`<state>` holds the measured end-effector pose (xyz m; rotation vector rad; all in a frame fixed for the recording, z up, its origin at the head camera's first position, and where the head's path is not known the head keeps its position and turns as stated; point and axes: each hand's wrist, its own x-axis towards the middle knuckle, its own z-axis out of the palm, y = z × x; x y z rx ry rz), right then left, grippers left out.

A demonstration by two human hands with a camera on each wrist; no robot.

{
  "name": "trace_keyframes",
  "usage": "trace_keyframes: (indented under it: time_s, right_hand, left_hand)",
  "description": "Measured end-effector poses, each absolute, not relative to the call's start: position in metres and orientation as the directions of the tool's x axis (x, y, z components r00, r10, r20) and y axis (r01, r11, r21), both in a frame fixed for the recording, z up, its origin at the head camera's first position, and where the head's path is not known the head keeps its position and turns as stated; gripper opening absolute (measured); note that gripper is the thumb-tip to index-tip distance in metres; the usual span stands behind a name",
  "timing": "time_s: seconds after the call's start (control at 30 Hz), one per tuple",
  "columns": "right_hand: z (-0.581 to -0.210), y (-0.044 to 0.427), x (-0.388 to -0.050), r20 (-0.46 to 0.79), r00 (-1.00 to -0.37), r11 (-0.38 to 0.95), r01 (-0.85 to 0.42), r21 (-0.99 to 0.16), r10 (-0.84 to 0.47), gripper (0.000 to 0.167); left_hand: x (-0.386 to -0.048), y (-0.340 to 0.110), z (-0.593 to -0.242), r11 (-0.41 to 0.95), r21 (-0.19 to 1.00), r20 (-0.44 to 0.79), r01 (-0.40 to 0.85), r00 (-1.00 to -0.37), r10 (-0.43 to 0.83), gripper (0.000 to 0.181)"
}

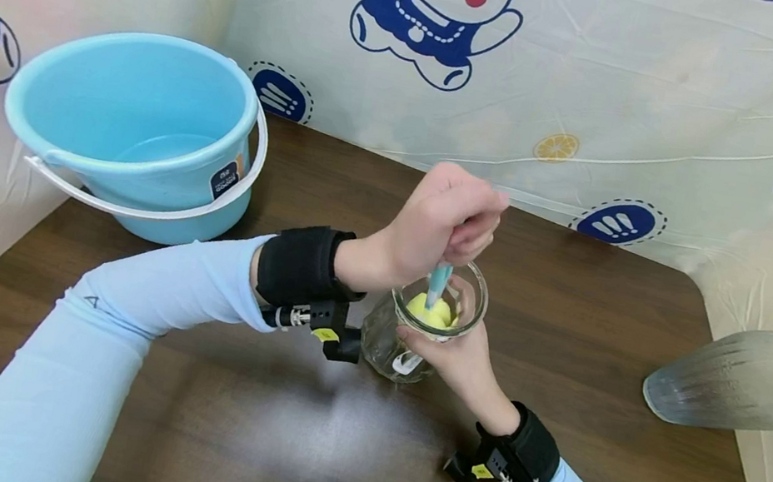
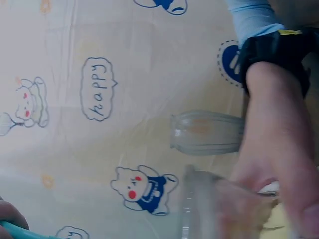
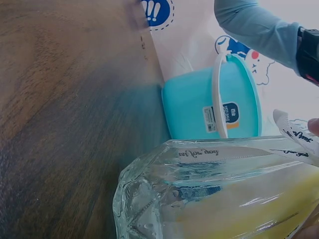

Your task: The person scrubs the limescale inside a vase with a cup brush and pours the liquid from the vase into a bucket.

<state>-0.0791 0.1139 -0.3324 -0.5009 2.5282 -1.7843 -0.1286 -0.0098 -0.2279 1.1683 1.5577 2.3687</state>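
Note:
A clear glass jar leans at mid-table, its round mouth facing up. My right hand grips it from the right side, just below the rim. Above the mouth, my left hand curls round the teal handle of a sponge brush. The brush's yellow sponge head is down inside the glass. In the right wrist view, the yellow sponge shows through the jar wall, and a white ribbon with black lettering lies along the jar. The left wrist view catches only the handle's end.
A light blue bucket with a white handle stands at the back left of the brown wooden table. Toward the right edge is a ribbed glass vase. Printed cloth hangs behind the table.

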Motion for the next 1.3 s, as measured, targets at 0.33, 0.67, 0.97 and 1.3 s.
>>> trace_keyframes:
  time_s: [0.33,0.67,0.97,1.3]
  right_hand:
    - [-0.359,0.121,-0.088,0.245,-0.932,0.242,-0.311,-0.919,-0.267,0.067]
    - [-0.338,0.115,-0.079,0.219,-0.939,0.238,-0.284,-0.929,-0.264,0.065]
    - [-0.334,0.114,-0.078,0.191,-0.941,0.272,-0.268,-0.924,-0.279,0.067]
    - [-0.359,0.121,-0.087,0.221,-0.927,0.264,-0.304,-0.915,-0.303,0.067]
  left_hand:
    - [-0.184,-0.014,-0.222,-0.557,0.788,0.568,0.262,-0.66,0.492,0.055]
    - [-0.156,-0.019,-0.177,-0.561,0.801,0.494,0.21,-0.761,0.42,0.043]
    - [-0.141,-0.019,-0.186,-0.53,0.844,0.352,0.085,-0.834,0.426,0.044]
    - [-0.139,-0.007,-0.227,-0.4,0.916,0.222,0.012,-0.847,0.484,0.043]
